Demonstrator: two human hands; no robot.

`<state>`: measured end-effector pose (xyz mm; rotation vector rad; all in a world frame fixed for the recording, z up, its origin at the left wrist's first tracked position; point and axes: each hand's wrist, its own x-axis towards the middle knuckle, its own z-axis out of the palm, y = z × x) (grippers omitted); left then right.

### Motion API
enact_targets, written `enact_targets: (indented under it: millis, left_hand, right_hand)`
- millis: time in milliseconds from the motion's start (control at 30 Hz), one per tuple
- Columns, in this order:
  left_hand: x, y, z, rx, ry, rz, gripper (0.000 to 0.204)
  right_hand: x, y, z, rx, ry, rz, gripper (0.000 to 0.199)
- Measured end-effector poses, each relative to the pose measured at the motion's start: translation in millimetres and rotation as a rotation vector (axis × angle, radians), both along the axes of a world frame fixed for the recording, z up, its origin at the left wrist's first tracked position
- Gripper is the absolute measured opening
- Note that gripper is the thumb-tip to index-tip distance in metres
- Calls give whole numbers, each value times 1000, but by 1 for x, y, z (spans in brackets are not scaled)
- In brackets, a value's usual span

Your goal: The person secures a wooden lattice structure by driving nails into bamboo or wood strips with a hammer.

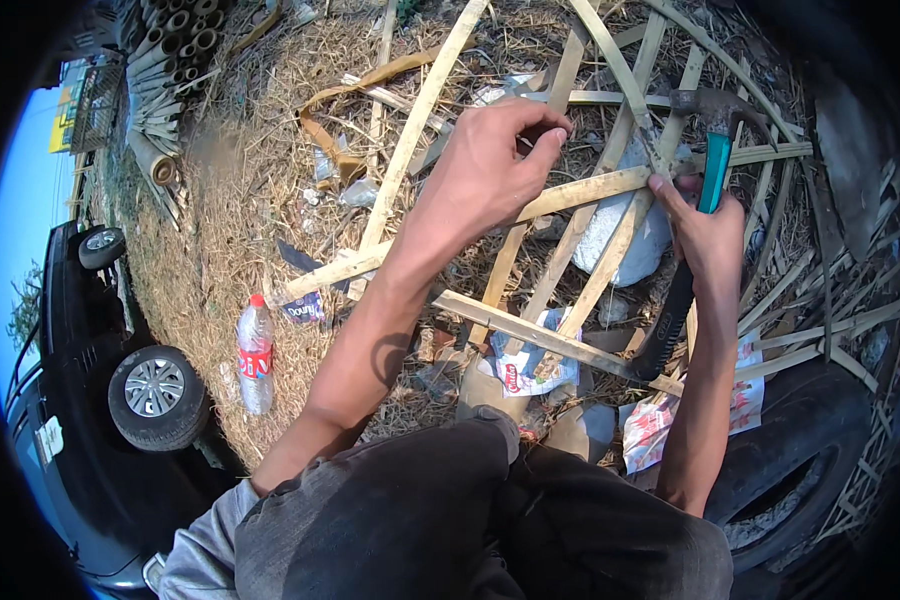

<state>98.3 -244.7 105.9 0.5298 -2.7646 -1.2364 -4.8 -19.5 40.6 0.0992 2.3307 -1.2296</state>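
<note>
Split bamboo strips (590, 190) cross one another in an open lattice in front of me. My left hand (495, 165) hovers over the lattice, thumb and forefinger curled together in a pinch; anything between them is too small to make out. A claw hammer (715, 165) with a green and black handle is in my right hand (708, 228), its head pointing away from me. The thumb of that hand presses on a joint where several strips meet. Beneath this joint lies a pale stone (625, 240), partly covered by the strips.
A plastic bottle with a red cap (256, 355) is on the dry grass at left. Beyond it is a dark vehicle (80, 400). Bamboo poles (175, 50) are stacked at far left. An old tire (800, 470) and printed wrappers (535, 365) lie near my legs.
</note>
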Motion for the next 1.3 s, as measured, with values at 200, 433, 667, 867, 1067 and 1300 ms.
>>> enact_targets:
  millis: [200, 433, 667, 867, 1067, 1300]
  left_hand:
    - [-17, -14, 2, -126, 91, -190, 22]
    - [8, -9, -3, 169, 151, 44, 15]
    - [10, -37, -52, 5, -471, -220, 20]
    - [-29, -46, -106, -6, -159, -328, 22]
    - [-45, -45, -145, -302, 148, -356, 21]
    - [-51, -34, -151, -380, 183, -404, 20]
  right_hand:
    - [-2, -1, 16, 94, -65, 65, 45]
    - [-6, 14, 6, -11, -243, 35, 35]
    - [-15, 19, 5, 25, -305, 41, 32]
    - [-13, 10, 11, 75, -229, 58, 32]
    - [-7, 0, 20, 61, -238, -8, 31]
    - [-5, 6, 15, 48, -258, 17, 30]
